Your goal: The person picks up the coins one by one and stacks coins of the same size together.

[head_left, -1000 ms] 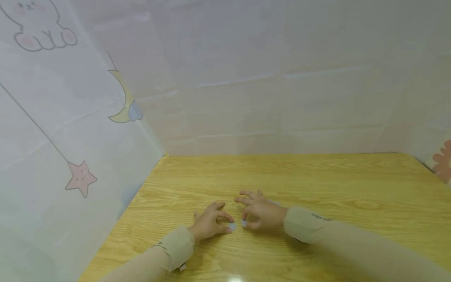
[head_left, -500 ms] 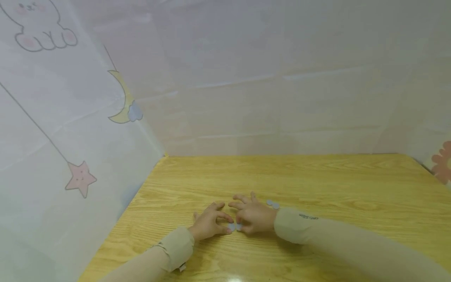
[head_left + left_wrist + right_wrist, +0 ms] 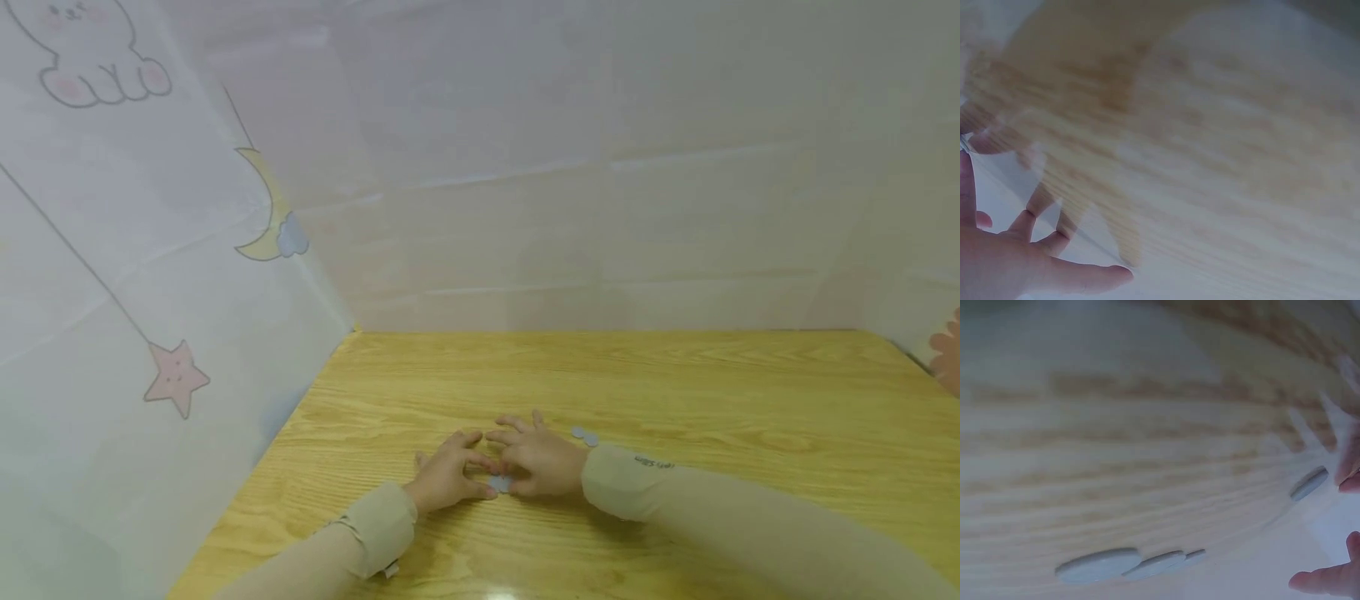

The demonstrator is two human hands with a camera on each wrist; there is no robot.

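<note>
My left hand [image 3: 447, 473] rests low at the table's near middle, thumb and index finger at the edges of a flat pale grey disc [image 3: 495, 482]. In the left wrist view, a sliver of the disc [image 3: 964, 144] shows between thumb and fingertip. Facing it, my right hand [image 3: 543, 461] has thumb and index finger round a second pale disc [image 3: 506, 484], which lies against the first. The index fingertips of both hands meet above the discs and partly cover them. The other fingers of both hands are spread.
Two more pale discs, a smaller one [image 3: 577, 432] and a larger one [image 3: 591, 439], lie behind my right wrist. The right wrist view shows several discs [image 3: 1099, 565] on the wooden table [image 3: 675, 375], one nearer the fingers [image 3: 1309, 483]. A printed cloth [image 3: 487, 233] hangs behind.
My right hand has moved left with its disc, bringing it up against the disc at my left hand. Two discs behind the right wrist have come into sight. The left hand has stayed nearly still.
</note>
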